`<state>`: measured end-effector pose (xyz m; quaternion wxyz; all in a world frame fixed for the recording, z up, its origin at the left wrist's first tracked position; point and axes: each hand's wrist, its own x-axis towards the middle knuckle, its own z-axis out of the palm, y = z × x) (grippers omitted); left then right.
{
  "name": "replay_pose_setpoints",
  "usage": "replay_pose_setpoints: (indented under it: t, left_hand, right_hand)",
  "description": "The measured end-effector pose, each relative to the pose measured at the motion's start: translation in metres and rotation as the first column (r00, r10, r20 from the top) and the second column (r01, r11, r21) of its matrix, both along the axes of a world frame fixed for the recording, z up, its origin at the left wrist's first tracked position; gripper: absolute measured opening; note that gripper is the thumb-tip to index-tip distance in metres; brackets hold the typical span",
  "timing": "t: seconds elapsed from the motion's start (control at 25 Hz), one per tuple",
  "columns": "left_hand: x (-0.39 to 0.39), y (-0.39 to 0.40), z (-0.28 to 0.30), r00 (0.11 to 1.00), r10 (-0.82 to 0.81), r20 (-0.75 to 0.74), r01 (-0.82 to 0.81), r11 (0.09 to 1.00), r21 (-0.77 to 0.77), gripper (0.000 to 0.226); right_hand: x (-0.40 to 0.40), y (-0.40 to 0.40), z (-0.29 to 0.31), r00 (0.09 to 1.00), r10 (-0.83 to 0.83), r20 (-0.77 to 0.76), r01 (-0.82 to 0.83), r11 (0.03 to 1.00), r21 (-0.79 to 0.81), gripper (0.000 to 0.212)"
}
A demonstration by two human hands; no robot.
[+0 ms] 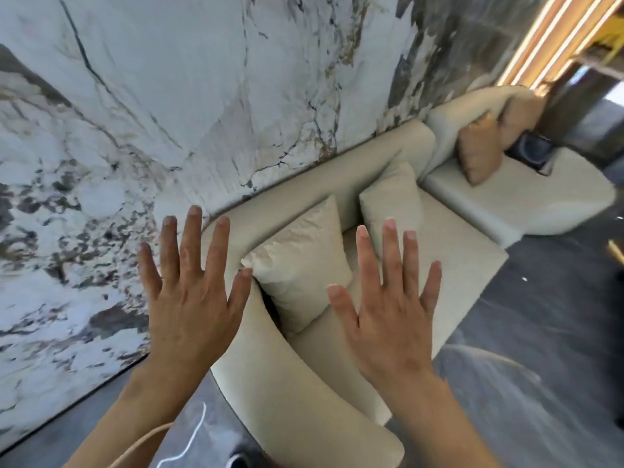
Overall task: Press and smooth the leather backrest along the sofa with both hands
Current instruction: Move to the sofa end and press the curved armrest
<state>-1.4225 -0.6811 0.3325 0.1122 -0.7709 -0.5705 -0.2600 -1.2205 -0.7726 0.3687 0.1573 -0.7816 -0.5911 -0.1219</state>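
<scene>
A cream leather sofa runs along the marble wall, and its curved backrest [290, 376] bends from the near end up toward the far right. My left hand [192, 298] is held flat with fingers spread, over the backrest's upper left stretch beside the wall. My right hand [391, 309] is also flat and spread, in front of the seat [449, 251] and just right of a cream cushion [304, 265]. Neither hand holds anything. Whether the palms touch the leather cannot be told from this angle.
A second cream cushion [391, 194] leans against the backrest farther along. Beyond it sits another sofa section [526, 197] with a tan cushion [479, 150] and a dark object [533, 150]. A white marble wall [152, 113] rises on the left; dark floor [547, 332] lies to the right.
</scene>
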Motion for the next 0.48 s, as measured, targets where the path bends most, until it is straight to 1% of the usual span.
replay_pose_setpoints:
  t: [0.12,0.24,0.4,0.48]
  left_hand:
    - [0.012,-0.005,0.006,0.995,-0.104,0.002,0.104,0.994,0.021,0.067]
    - [0.019,-0.015,0.017,0.985,-0.167,-0.046,0.168,0.985,0.035,0.068]
    - [0.016,-0.023,0.028,0.973,-0.219,-0.070,0.221,0.975,0.020,0.068]
    - [0.007,-0.015,0.029,0.964,-0.258,-0.068,0.259,0.966,0.013,0.069]
  right_hand:
    - [0.000,-0.015,0.006,0.996,-0.087,-0.007,0.087,0.995,0.054,0.069]
    - [0.003,-0.028,0.008,0.988,-0.149,-0.041,0.153,0.982,0.111,0.068]
    - [-0.003,-0.034,0.011,0.975,-0.215,-0.062,0.221,0.967,0.123,0.068]
    - [-0.015,-0.034,0.011,0.966,-0.255,-0.043,0.258,0.958,0.123,0.069]
